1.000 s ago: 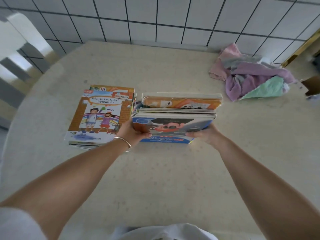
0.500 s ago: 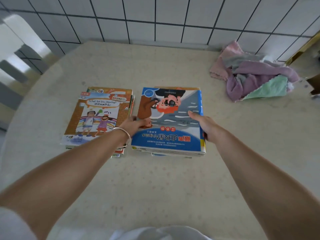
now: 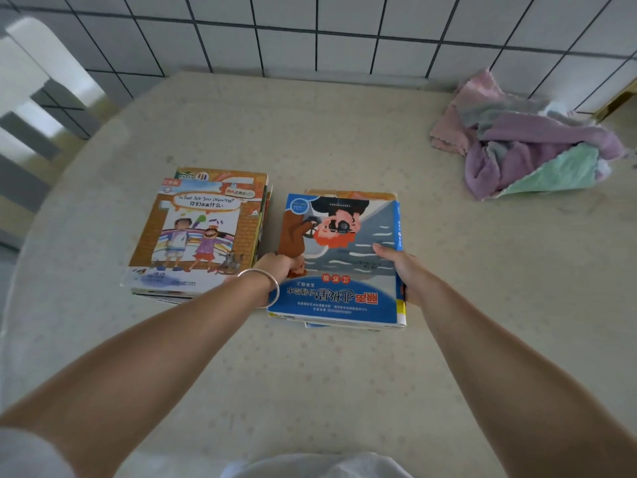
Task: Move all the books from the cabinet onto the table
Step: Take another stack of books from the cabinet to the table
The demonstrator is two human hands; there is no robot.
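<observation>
Head view looks down on a pale speckled table (image 3: pixel 310 374) set against a tiled wall (image 3: pixel 344 36). Two stacks of books lie flat on it, just beside each other: the left stack (image 3: pixel 196 236), topped by an orange picture book, and the right stack (image 3: pixel 341 263), topped by a blue one lying upside down. A crumpled pile of cloths (image 3: pixel 527 146) sits well apart at far right. The left hand (image 3: pixel 279 267) grips the right stack's left edge; the right hand (image 3: pixel 400 267) grips its right edge, thumb on the cover. A silver bracelet (image 3: pixel 265 288) circles the left wrist.
</observation>
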